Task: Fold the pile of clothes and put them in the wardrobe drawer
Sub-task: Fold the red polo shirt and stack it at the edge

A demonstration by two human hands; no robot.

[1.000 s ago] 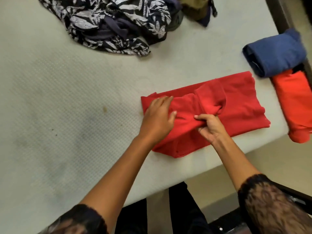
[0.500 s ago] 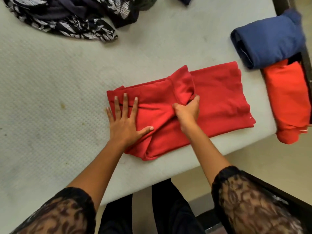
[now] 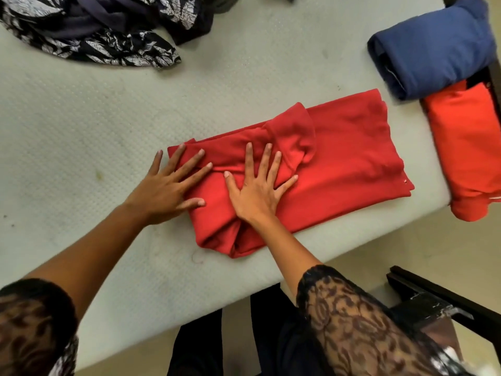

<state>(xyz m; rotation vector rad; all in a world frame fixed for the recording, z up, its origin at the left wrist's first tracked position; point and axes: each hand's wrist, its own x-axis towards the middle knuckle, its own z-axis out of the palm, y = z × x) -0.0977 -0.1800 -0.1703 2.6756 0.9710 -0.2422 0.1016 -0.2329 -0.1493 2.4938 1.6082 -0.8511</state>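
A: Red garment [image 3: 352,164], where on the mattress [image 3: 81,118]?

B: Lying flat by the near edge, toward the near right corner. Folded into a long band, with a sleeve flap doubled over the middle.

A: And relative to the hands?

B: Pinned under both. Left hand [image 3: 165,191] laid over the band's left end, heel of the palm on bare mattress, fingers fanned wide. Outermost finger off the cloth, just beside its left edge; thumb on the cloth. Right hand [image 3: 257,194] set flat on the middle of the band, just beside the left, fingers straight and spread, tips reaching the base of the sleeve flap.

A: Gripping or pressing?

B: Pressing. Palms down on both sides, fingers splayed, laid on top of the fabric. Right half of the band uncovered, stretching from the right hand toward the right edge.

A: Elsewhere on the mattress?

B: Heap of dark leaf-print clothes [image 3: 95,31] along the far edge at the left, unfolded, well apart from the red band. Folded blue garment [image 3: 433,47] at the right edge, far side. Folded orange garment [image 3: 469,147] touching it on the near side, hanging past the right edge. Both near the band's right end, apart from it.

A: Below the near edge?

B: Dark lace sleeves on both forearms, dark trousers, pale floor. Dark frame [image 3: 433,302] at the lower right, hard to tell of what.
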